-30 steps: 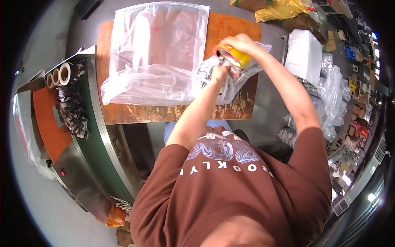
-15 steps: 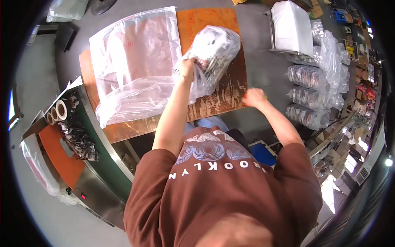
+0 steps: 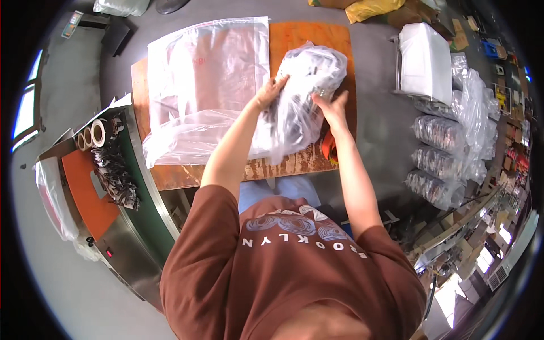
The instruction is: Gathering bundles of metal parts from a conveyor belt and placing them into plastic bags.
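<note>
A clear plastic bag (image 3: 309,76) with dark and grey contents lies on the right part of the wooden table (image 3: 314,33). What is inside cannot be made out through the crinkled film. My left hand (image 3: 271,92) grips the bag's left side, its fingers on the film. At the bag's right side is my right hand (image 3: 334,110), fingers spread and thumb against the plastic. An orange-red and black object (image 3: 329,148), its kind unclear, sits by the table's near right edge, below my right wrist. Flat clear plastic bags (image 3: 207,71) cover the table's left part.
Several filled clear bags (image 3: 436,133) stand in a row to the right, behind a white-covered stack (image 3: 425,62) on a metal frame. On the left, a bench (image 3: 148,161) carries rolls (image 3: 97,132) and dark scraps (image 3: 116,178). Yellow sacking (image 3: 374,8) lies beyond the table.
My right hand has come in from beyond the table's right edge to the bag; the red thing at its fingers now sits on the table. The bag has been lowered and turned more upright in view.
</note>
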Tool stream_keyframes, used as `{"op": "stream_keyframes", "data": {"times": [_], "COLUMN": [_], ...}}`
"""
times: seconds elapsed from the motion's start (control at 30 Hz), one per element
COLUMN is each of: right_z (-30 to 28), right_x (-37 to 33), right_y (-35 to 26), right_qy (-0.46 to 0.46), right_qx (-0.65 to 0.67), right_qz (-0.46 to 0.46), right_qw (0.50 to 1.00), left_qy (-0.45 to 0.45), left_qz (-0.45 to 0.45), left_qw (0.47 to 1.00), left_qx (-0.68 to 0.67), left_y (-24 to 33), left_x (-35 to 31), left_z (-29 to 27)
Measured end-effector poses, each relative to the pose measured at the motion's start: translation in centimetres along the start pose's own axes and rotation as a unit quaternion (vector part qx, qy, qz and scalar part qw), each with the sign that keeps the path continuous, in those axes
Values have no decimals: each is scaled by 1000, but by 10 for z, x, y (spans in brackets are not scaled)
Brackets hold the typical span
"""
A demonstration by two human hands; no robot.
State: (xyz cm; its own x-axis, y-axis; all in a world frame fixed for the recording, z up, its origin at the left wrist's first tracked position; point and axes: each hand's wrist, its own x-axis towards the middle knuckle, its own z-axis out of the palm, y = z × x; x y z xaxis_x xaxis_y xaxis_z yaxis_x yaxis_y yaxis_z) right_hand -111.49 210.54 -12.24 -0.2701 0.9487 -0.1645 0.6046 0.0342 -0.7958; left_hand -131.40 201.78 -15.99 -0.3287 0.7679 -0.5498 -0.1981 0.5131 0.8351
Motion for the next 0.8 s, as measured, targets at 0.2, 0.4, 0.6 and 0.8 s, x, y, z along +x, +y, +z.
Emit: {"op": "stream_keyframes", "data": {"times": [0.2,0.4,0.6,0.8], "right_z": [-19,-76,14,-29], "right_x": [-3,-27,-16,-2], "right_y": [-62,22,9,57], "right_qy": [-124,-161,-125,-110], "right_qx": [241,79,58,17], "right_qz": [-70,-210,-86,24], "right_qw": [960,961,987,993], "left_qy": [160,114,77,95], "left_qz": [167,453,348,340], "left_qw": [970,825,885,906], "left_qx": [72,319,299,232], "left_y": [45,73,-36,-4], "left_x": [-62,-92,-14,-32], "left_z": [15,-6,-32,-9]}}
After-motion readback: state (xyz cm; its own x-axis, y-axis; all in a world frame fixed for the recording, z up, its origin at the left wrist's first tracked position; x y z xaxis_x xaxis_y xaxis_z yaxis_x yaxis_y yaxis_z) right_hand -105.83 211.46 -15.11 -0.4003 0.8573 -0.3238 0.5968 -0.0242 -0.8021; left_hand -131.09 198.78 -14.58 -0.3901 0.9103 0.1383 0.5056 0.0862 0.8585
